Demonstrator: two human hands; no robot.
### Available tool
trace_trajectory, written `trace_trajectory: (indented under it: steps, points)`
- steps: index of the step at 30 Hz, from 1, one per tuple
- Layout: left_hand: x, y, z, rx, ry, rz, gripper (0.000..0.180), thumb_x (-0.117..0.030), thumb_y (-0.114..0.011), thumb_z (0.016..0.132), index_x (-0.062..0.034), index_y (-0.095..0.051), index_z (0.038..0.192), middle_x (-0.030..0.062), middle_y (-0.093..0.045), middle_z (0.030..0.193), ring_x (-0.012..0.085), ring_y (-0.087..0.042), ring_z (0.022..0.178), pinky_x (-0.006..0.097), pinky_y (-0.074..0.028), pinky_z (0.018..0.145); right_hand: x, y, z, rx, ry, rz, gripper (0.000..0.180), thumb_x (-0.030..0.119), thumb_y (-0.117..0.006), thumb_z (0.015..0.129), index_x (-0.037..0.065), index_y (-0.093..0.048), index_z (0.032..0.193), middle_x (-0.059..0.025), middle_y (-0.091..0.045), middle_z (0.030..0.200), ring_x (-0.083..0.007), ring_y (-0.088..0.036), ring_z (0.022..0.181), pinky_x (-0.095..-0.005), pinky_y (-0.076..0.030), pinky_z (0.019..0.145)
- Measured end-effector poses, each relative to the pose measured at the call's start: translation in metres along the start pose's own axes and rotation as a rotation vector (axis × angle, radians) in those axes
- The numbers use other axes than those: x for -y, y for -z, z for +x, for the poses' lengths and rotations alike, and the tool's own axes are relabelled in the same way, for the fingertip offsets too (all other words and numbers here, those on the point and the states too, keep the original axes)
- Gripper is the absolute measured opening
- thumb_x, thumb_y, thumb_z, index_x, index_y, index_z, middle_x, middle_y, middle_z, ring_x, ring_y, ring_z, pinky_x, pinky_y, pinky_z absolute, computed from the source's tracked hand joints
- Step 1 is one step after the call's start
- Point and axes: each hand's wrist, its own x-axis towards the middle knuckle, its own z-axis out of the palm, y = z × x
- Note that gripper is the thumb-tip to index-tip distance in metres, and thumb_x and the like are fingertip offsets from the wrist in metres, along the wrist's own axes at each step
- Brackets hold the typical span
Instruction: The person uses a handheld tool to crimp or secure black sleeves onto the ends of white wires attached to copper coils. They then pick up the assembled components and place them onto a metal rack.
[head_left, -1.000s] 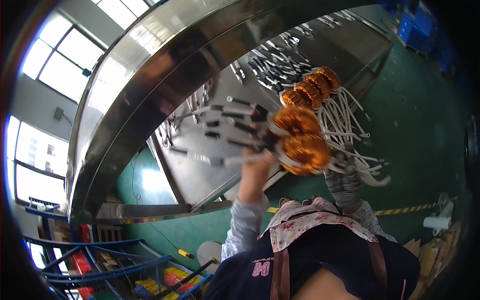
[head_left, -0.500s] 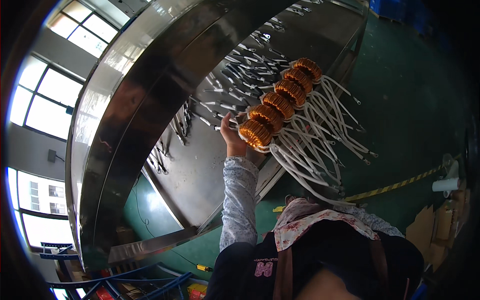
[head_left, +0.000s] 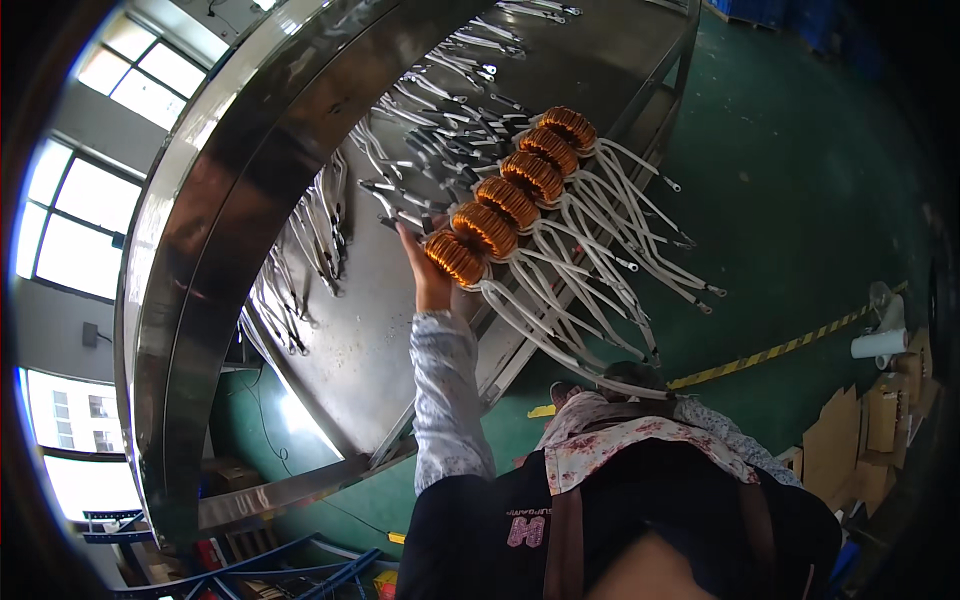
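Observation:
Several copper-wound ring coils (head_left: 508, 203) stand close together in a slanting row on the metal table (head_left: 355, 375), along its right edge. White insulated leads (head_left: 570, 285) with metal end lugs trail from them over that edge. At the near end of the row, my left hand (head_left: 430, 280) lies against the nearest coil (head_left: 454, 259). One digit stretches up along the coil's left side, while the coil hides other fingers. My right forearm, in a patterned sleeve (head_left: 725, 430), reaches toward the lead ends. Its hand is lost in a dark area, so its fingers cannot be made out.
More white leads with black sleeves (head_left: 325, 215) lie across the table left of the row and farther back. A tall shiny metal panel (head_left: 215, 250) curves along the left. Cardboard (head_left: 835, 435) stands at right on the green floor (head_left: 780, 220), near a yellow-black floor stripe (head_left: 770, 365).
The view has shifted, moving the table and coils left in the picture. My left hand sits closer against the end coil, with its visible digit straighter. The leads still hang over the edge.

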Motion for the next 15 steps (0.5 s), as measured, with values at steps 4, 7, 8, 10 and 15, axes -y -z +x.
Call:
trace_trajectory:
  steps: [4,7,8,10,15]
  points:
    - [0.01,0.007,-0.021,0.053,0.013,0.042,0.079,-0.072,-0.029,0.084,0.0001,-0.047,0.112,0.0163,-0.062,0.086,0.0273,-0.06,0.079,0.04,-0.05,0.075,-0.017,0.029,-0.009,-0.097,-0.025,0.164,0.021,0.02,-0.058,0.085,0.006,-0.058,0.1,-0.0073,-0.059,0.088,-0.017,-0.058,0.074,-0.0299,-0.049,0.068]
    - [0.014,0.02,-0.006,-0.039,-0.067,0.147,0.083,-0.072,-0.027,0.084,0.003,-0.043,0.116,0.0155,-0.062,0.084,0.0268,-0.06,0.078,0.039,-0.051,0.074,-0.027,0.045,-0.014,-0.12,-0.032,0.223,0.018,0.019,-0.059,0.084,0.006,-0.061,0.096,-0.0068,-0.06,0.083,-0.0165,-0.059,0.069,-0.0297,-0.05,0.064]
    - [0.015,0.025,-0.006,-0.104,-0.114,0.168,0.083,-0.072,-0.027,0.084,0.0033,-0.042,0.117,0.0151,-0.062,0.083,0.0264,-0.061,0.077,0.038,-0.051,0.074,-0.032,0.049,-0.011,-0.115,-0.036,0.223,0.017,0.018,-0.059,0.083,0.006,-0.062,0.094,-0.0066,-0.061,0.082,-0.0164,-0.059,0.068,-0.0297,-0.05,0.063]
    - [0.017,0.05,-0.014,-0.111,-0.317,0.252,0.067,-0.052,-0.043,0.09,-0.0041,-0.022,0.131,0.0157,-0.05,0.106,0.023,-0.054,0.09,0.036,-0.049,0.078,-0.05,0.056,0.001,-0.06,-0.031,0.159,0.017,0.02,-0.06,0.082,0.007,-0.063,0.092,-0.0069,-0.061,0.078,-0.0182,-0.06,0.065,-0.0306,-0.05,0.061]
    - [0.034,-0.026,-0.138,-0.265,-0.719,0.904,0.052,-0.019,-0.051,0.092,-0.0018,-0.025,0.133,0.0141,-0.039,0.123,0.0191,-0.041,0.11,0.03,-0.041,0.088,-0.089,0.066,0.049,0.099,-0.084,-0.065,0.02,0.026,-0.06,0.081,0.008,-0.063,0.088,-0.0082,-0.061,0.073,-0.0227,-0.06,0.063,-0.0331,-0.05,0.059]
